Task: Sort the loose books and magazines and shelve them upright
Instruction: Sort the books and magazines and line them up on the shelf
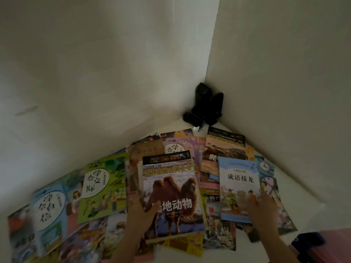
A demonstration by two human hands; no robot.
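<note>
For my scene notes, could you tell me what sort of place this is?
Probably a corner inside a home, perhaps a child's room: plain white walls meet over a white surface, children's books lie scattered flat, and a black object sits in the corner.

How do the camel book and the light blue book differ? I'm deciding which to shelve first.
The camel book has a photo cover and is gripped at its edge by the left hand; the light blue book has an illustrated cover, looks smaller, and lies flat under the right hand. Both top the pile.
</note>
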